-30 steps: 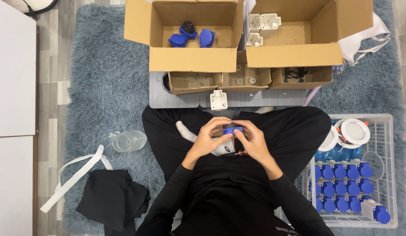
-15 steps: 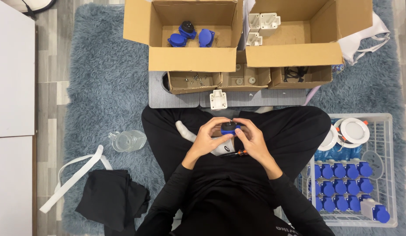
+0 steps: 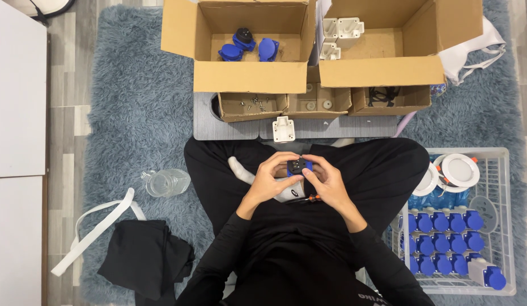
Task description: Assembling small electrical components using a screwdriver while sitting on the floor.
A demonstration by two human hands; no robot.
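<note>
I sit cross-legged in black clothes on a blue-grey rug. Both hands meet over my lap on a small blue and black socket part (image 3: 299,166). My left hand (image 3: 271,181) cups it from the left, fingers curled over its top. My right hand (image 3: 326,181) grips it from the right. A screwdriver with a red and black handle (image 3: 309,198) lies on my lap just under the hands. A white plastic housing (image 3: 284,128) rests on the grey board ahead of my knees.
Two open cardboard boxes stand ahead: the left box (image 3: 249,76) holds blue parts, the right box (image 3: 382,71) white housings. Small trays (image 3: 252,106) hold screws. A white basket (image 3: 504,226) at right holds several blue sockets and round white lamps. A clear bottle (image 3: 167,182) and black cloth (image 3: 144,263) lie left.
The hands have turned the blue part slightly between the fingers; it now shows its black face upward. Arms and everything else stay where they were.
</note>
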